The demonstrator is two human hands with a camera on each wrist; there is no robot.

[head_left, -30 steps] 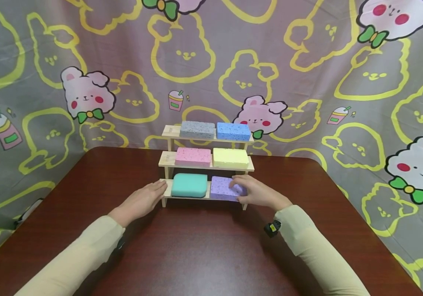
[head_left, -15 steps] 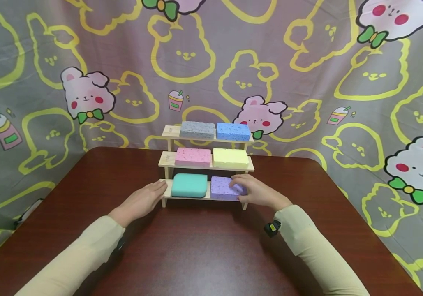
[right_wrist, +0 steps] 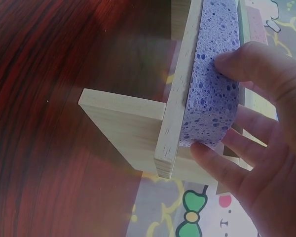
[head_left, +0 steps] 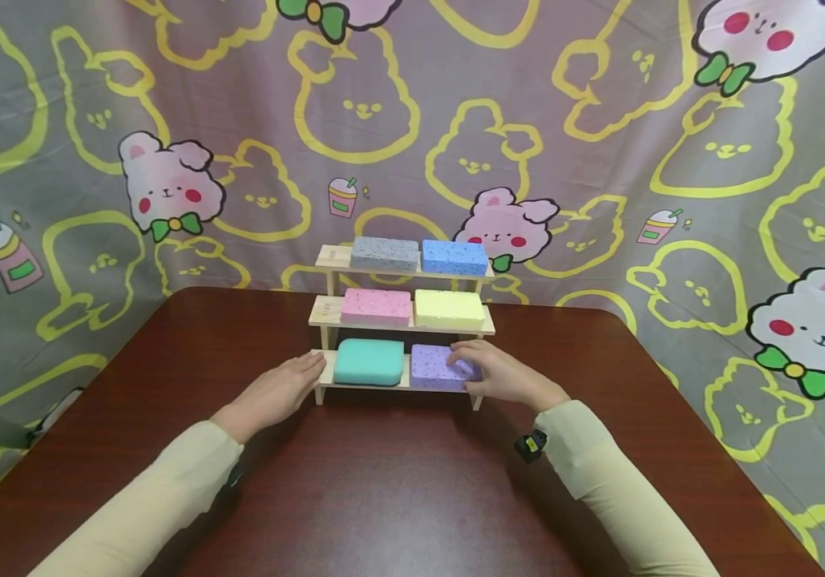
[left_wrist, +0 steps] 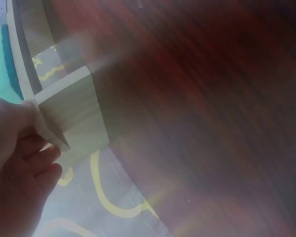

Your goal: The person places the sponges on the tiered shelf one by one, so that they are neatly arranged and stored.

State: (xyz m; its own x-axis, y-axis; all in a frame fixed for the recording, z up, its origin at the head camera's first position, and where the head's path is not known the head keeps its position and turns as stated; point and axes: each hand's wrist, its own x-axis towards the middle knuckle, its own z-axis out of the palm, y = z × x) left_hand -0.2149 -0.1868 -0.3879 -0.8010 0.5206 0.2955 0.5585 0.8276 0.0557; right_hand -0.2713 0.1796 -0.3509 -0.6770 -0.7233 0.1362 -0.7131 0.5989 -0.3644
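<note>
A three-tier wooden display rack (head_left: pixel 328 308) stands on the dark table, with two sponges on each step. My right hand (head_left: pixel 502 375) holds the right end of the purple sponge (head_left: pixel 430 366) on the bottom step. In the right wrist view the thumb lies on the front face of this sponge, and the fingers curl round its end and back. My left hand (head_left: pixel 278 394) grips the left end of the bottom step, thumb at the board's edge and fingers bent round its end in the left wrist view. Beside it sits the teal sponge (head_left: pixel 369 362).
The middle step bears a pink sponge (head_left: pixel 376 307) and a yellow sponge (head_left: pixel 449 308). On the top step lie a grey sponge (head_left: pixel 384 254) and a blue sponge (head_left: pixel 454 256). A patterned curtain (head_left: pixel 398 80) hangs behind the reddish-brown table (head_left: pixel 383 481).
</note>
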